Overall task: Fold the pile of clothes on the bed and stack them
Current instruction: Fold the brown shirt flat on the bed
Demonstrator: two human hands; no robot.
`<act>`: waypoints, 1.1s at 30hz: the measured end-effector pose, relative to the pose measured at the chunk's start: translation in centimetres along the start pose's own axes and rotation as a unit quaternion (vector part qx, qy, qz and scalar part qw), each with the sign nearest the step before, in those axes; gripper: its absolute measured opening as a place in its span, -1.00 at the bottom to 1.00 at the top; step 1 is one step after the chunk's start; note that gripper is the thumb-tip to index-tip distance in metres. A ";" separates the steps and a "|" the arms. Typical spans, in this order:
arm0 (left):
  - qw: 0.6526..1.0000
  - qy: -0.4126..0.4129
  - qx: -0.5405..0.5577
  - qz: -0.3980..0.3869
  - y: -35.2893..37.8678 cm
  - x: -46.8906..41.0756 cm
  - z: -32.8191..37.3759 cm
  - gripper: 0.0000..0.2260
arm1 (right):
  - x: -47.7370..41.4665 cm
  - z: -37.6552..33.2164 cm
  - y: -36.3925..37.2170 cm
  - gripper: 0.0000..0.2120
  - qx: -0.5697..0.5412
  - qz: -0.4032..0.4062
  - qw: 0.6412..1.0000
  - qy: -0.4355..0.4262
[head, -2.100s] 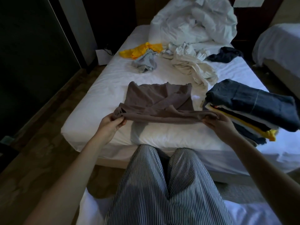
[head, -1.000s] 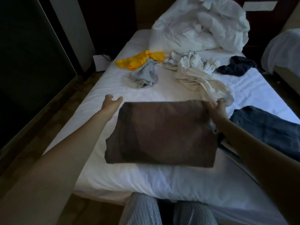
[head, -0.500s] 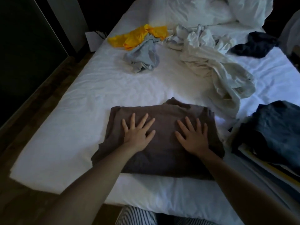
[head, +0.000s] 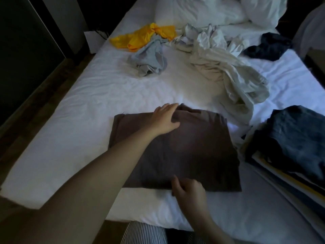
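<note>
Left hand (head: 165,118) lies flat on the far edge of a folded brown shirt (head: 193,152); right hand (head: 189,192) pinches its near edge, beside the folded stack (head: 290,138) at the bed (head: 70,138)'s right edge.

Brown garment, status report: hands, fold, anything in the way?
Left hand flat on brown garment, far edge. Right hand grips near hem. Folded, lying on bed; folded stack to its right. Nothing on top.

Crumpled white duvet (head: 202,11); perhaps wooden floor (head: 44,95).

Hands (head: 165,120) (head: 189,191) on folded garment (head: 193,152) (brown), white bed (head: 79,120)
</note>
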State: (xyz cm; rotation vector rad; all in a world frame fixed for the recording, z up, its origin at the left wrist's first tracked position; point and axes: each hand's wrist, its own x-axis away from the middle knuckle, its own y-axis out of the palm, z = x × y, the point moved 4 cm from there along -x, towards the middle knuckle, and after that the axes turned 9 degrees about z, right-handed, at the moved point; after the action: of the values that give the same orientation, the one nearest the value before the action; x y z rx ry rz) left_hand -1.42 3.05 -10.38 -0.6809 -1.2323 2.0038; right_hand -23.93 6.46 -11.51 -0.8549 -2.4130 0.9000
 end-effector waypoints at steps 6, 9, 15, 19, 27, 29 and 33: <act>0.992 -0.060 -0.046 -0.103 1.6 -2.9 2.0 -0.71 | 1.8 1.0 2.3 -0.59 -0.278 -0.211 0.847 0.401; 0.994 -0.014 -0.013 -0.104 1.3 -2.7 2.5 -0.87 | 1.9 1.0 3.5 -0.72 -0.445 -0.152 0.736 0.487; 0.974 -0.047 0.172 -0.137 -1.6 -3.1 2.5 -0.90 | 1.4 0.4 3.8 -0.96 -0.579 -0.124 0.631 0.501; 0.955 -0.109 0.184 -0.204 -0.7 -4.6 1.8 -0.78 | 1.7 0.5 4.7 -0.96 -0.594 -0.118 0.624 0.494; 0.968 -0.071 -0.090 -0.225 2.0 -3.5 -1.6 -0.26 | 2.6 1.6 6.9 -0.46 -0.552 -0.128 0.713 0.413; 0.957 -0.100 -0.086 -0.260 0.8 -3.1 -2.2 -0.22 | 2.3 0.6 6.8 -0.44 -0.552 -0.087 0.710 0.429; 0.930 -0.202 -0.015 -0.307 -1.7 -2.0 -2.5 -0.44 | 1.8 -0.8 6.8 -0.48 -0.607 -0.007 0.632 0.483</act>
State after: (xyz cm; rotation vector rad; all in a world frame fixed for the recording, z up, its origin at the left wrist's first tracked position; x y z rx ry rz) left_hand 2.12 3.44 -9.75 0.1314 -1.4827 1.6229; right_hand -22.05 12.09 -15.31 -1.2163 -1.6555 -1.2130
